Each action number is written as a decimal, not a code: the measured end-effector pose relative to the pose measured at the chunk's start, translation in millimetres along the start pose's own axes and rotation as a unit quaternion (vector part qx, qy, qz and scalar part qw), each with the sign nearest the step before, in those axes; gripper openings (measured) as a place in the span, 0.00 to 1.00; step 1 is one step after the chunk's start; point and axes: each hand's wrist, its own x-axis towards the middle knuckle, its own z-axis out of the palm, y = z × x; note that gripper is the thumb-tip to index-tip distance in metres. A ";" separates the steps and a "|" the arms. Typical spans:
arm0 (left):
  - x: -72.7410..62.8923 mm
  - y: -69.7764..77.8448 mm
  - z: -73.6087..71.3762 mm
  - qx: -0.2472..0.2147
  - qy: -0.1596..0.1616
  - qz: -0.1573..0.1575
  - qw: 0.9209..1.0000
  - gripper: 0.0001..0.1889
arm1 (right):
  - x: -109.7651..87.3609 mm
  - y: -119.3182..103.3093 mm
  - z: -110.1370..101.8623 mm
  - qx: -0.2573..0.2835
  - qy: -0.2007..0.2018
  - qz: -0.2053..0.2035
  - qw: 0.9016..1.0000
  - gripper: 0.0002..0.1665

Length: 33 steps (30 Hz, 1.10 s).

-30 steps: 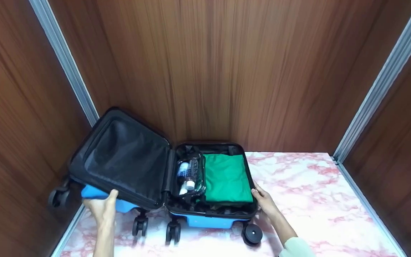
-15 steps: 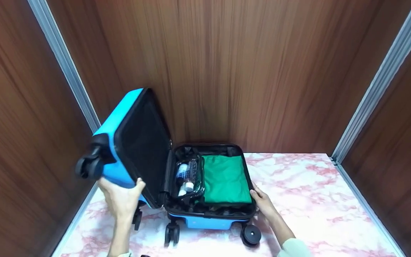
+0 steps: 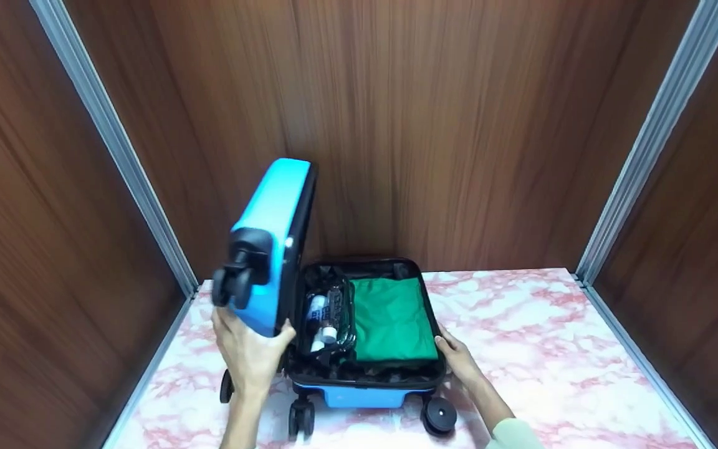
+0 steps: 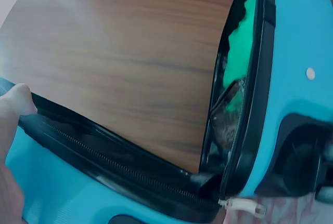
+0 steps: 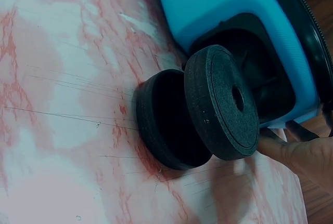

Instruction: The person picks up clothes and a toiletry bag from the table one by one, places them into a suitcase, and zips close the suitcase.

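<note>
blue suitcase [image 3: 365, 397], black-rimmed, lid [image 3: 275, 193] nearly upright, left hand [image 3: 250, 358] gripping lid; right hand [image 3: 460, 360] against it, fingers [image 5: 278, 147] mostly straight

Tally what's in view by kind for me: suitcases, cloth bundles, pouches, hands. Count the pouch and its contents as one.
Blue suitcase: 1
Green cloth bundle: 1
Clear pouch: 1
Hands: 2 (left hand, right hand)
Total: 5

Hazy upper-left glare in left wrist view; blurry raised wheels [image 3: 240, 288], bright floor [image 3: 533, 355]
</note>
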 end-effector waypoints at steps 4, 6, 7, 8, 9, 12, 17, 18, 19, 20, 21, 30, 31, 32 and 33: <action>-5.1 8.6 8.4 0.016 0.002 0.053 0.998 0.63 | -0.4 0.3 -0.5 0.001 0.001 -0.001 1.000 0.31; -8.8 12.2 13.7 0.033 0.007 0.081 0.996 0.64 | -0.8 1.6 0.0 -0.001 0.003 -0.003 1.000 0.31; -10.8 14.1 16.4 0.041 0.011 0.092 0.995 0.64 | -0.7 1.9 0.3 -0.005 0.004 -0.006 1.000 0.31; -13.0 16.1 18.9 0.047 0.016 0.102 0.994 0.64 | 0.0 2.5 0.6 -0.007 0.004 -0.009 1.000 0.31; -15.1 18.2 21.1 0.052 0.018 0.112 0.992 0.64 | 0.4 2.7 0.8 -0.009 0.003 -0.011 1.000 0.31; -20.8 23.8 27.1 0.067 0.019 0.140 0.988 0.66 | 1.3 2.8 1.3 -0.013 -0.002 -0.018 1.000 0.32; -29.7 30.3 36.1 0.078 0.015 0.190 0.979 0.69 | 0.4 2.2 0.8 -0.011 -0.002 -0.014 1.000 0.31; -31.3 31.3 38.2 0.078 0.016 0.199 0.977 0.69 | -0.1 1.8 0.8 -0.008 -0.001 -0.010 1.000 0.31; -32.9 32.2 40.5 0.078 0.016 0.208 0.975 0.69 | -0.5 1.3 0.8 -0.005 -0.001 -0.008 1.000 0.31; -34.5 33.3 43.0 0.080 0.017 0.216 0.973 0.69 | -1.4 0.4 0.7 -0.001 -0.001 -0.006 1.000 0.31; -36.1 34.1 45.5 0.081 0.020 0.224 0.971 0.68 | -1.6 0.2 0.7 0.001 -0.002 -0.008 1.000 0.31; -53.7 40.1 68.7 0.104 0.043 0.305 0.946 0.60 | 0.1 -1.7 2.5 -0.012 -0.005 -0.040 0.999 0.30; -55.9 40.8 70.8 0.109 0.039 0.313 0.943 0.60 | 0.1 -2.1 2.7 -0.014 -0.002 -0.041 0.999 0.30; -57.9 41.4 72.8 0.113 0.035 0.321 0.940 0.60 | 0.0 -2.2 2.9 -0.014 0.001 -0.038 0.999 0.30; -60.0 41.9 74.8 0.115 0.030 0.327 0.937 0.60 | 0.0 -2.1 3.1 -0.016 0.002 -0.035 0.999 0.30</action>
